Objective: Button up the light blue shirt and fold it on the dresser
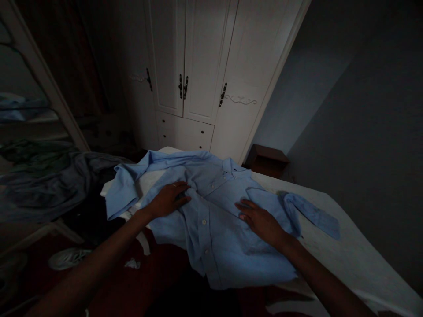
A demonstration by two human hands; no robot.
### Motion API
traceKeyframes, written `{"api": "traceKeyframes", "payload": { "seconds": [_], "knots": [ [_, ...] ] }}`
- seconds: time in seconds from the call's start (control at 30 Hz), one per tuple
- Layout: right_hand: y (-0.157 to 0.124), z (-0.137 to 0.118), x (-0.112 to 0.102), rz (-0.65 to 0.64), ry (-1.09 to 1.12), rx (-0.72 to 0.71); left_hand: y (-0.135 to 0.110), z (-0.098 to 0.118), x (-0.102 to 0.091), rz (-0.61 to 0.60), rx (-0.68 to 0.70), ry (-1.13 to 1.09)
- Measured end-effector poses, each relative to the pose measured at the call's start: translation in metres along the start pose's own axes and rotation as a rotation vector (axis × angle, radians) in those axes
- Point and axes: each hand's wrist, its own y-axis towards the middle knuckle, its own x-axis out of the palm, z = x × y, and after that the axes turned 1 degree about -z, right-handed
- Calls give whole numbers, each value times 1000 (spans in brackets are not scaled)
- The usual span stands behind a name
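Note:
A light blue button-up shirt (228, 237) lies front side up over a pale board (317, 264), its collar toward the far edge. One sleeve bends out to the left and droops at the cuff; the other stretches right across the board. My left hand (170, 199) rests on the left chest of the shirt, fingers extended, beside a ridge of wrinkled cloth. On the other side of the button strip, my right hand (261, 220) lies with fingers spread on the fabric. Neither hand grips the cloth. The shirt's lower hem hangs over the near edge.
Behind the board stands a white wardrobe (205, 57) with dark handles. A small brown cabinet (267, 158) is at its right. Dark clothes (56, 189) are heaped at left, below a mirror (20, 83). A shoe (69, 258) sits on the red floor covering (115, 290).

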Motion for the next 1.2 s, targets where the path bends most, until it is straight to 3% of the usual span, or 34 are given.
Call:
{"api": "traceKeyframes", "payload": {
  "seconds": [0.13, 0.5, 0.77, 0.87, 1.03, 1.13, 1.2],
  "knots": [
    [4, -1, -6, -33, -37, 66, -2, 1, -2, -1, 8, -10],
    [0, -16, -13, -31, -245, 19, -7, -2, -1, 10, 7, 3],
    [0, 50, -69, 199, -286, 264, -13, -20, -6, -10, 17, 3],
    [8, 68, -78, 272, -282, 315, -8, -21, -7, -34, 23, -12],
    [43, 69, -71, 318, -269, 466, 15, -20, -7, -68, 51, 32],
    [59, 58, -68, 268, -283, 593, 26, -19, -7, -60, 30, 71],
    [61, 46, -67, 274, -318, 598, 27, -15, -8, -66, -10, 99]
  ]
}}
